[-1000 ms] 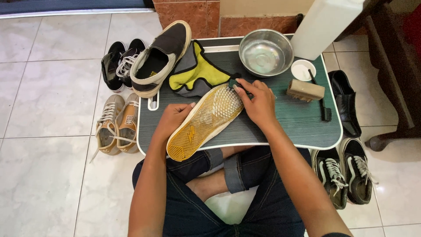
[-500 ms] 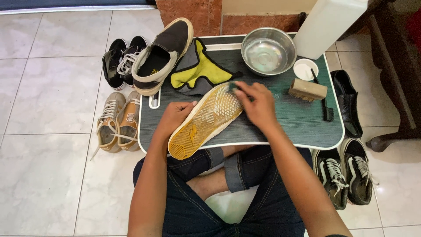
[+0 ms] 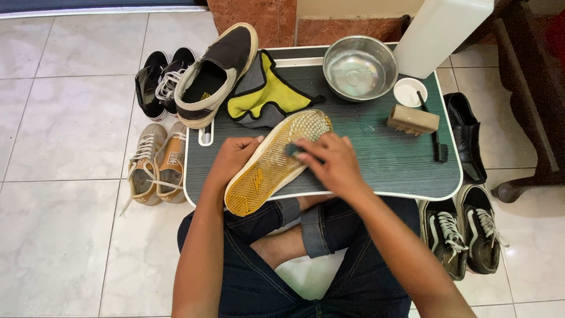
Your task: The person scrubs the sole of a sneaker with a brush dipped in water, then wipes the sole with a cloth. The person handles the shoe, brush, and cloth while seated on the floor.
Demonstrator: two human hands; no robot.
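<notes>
While the left hand (image 3: pixel 234 158) holds its place on the edge of the upturned shoe (image 3: pixel 276 162), its grip curled over the yellow sole's side, the right hand (image 3: pixel 329 162) has slid down from the toe end, where it sat a second ago, to the middle of the sole. Its fingers are pinched on a small dark brush (image 3: pixel 292 150), pressed to the tread. The shoe itself lies as before, sole up and slanted, heel off the near rim of the tabletop (image 3: pixel 382 165) over the person's crossed legs, toe pointing toward the steel bowl (image 3: pixel 359 66). Nothing else has shifted: a second slip-on shoe (image 3: pixel 215 73) leans over the far left corner, just beside a grey and yellow cloth (image 3: pixel 268 94); a wooden scrub brush (image 3: pixel 413 121), a thin black brush (image 3: pixel 435 132) and a small white dish (image 3: pixel 409 91) lie to the right, with a white jug (image 3: pixel 441 32) at the far right corner. The tabletop is a low dark green ribbed tray with a white rim, set on a floor of pale glossy tiles (image 3: pixel 65 135). Black sneakers (image 3: pixel 159 79) and tan sneakers (image 3: pixel 158 165) stand on the floor to the left; a black dress shoe (image 3: pixel 466 132) and black laced sneakers (image 3: pixel 465 235) lie to the right. A brick-red wall base (image 3: pixel 259 12) runs behind, and dark wooden furniture (image 3: pixel 529 94) stands at the right.
</notes>
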